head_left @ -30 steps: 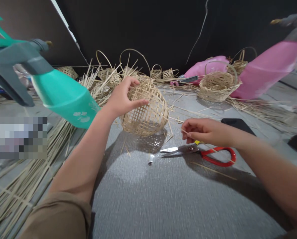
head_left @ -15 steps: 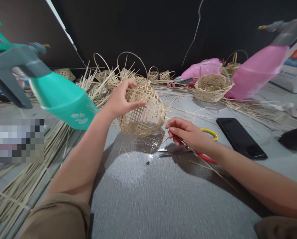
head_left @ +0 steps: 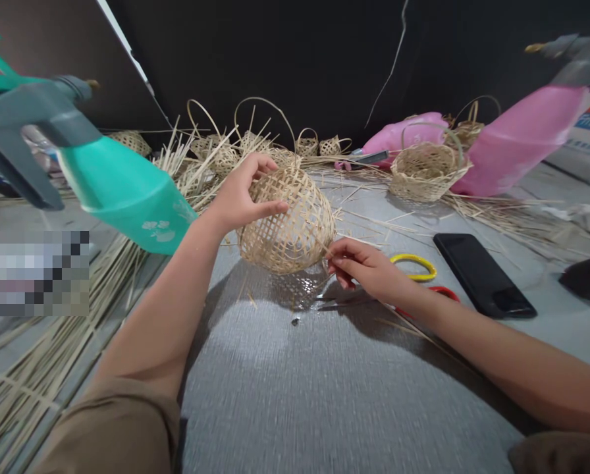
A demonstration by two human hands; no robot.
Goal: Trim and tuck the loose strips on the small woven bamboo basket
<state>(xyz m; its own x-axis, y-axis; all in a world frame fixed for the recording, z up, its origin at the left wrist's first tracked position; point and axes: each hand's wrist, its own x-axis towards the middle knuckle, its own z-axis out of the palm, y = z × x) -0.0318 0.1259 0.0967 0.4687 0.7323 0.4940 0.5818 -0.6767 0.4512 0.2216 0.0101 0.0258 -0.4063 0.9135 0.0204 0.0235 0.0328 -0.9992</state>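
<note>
A woven bamboo basket (head_left: pixel 290 227) sits tilted on the grey table, its open-weave side toward me. My left hand (head_left: pixel 248 194) grips it from the upper left, thumb across the near side and fingers behind the top. My right hand (head_left: pixel 357 263) is closed in a pinch at the basket's lower right edge, on a thin bamboo strip (head_left: pixel 328 252). Beneath and beside that hand lie scissors with one yellow and one red handle loop (head_left: pixel 413 268); their blades are partly in shadow.
A green spray bottle (head_left: pixel 132 191) stands at left, near a bundle of bamboo strips (head_left: pixel 68 349). On the right are a black phone (head_left: pixel 485 275), a small handled basket (head_left: pixel 428 171) and a pink spray bottle (head_left: pixel 522 141). Several small baskets and loose strips line the dark wall.
My right hand has moved slightly left and up to the basket's edge, uncovering more of the scissors' handles. The basket has turned a little under my left hand.
</note>
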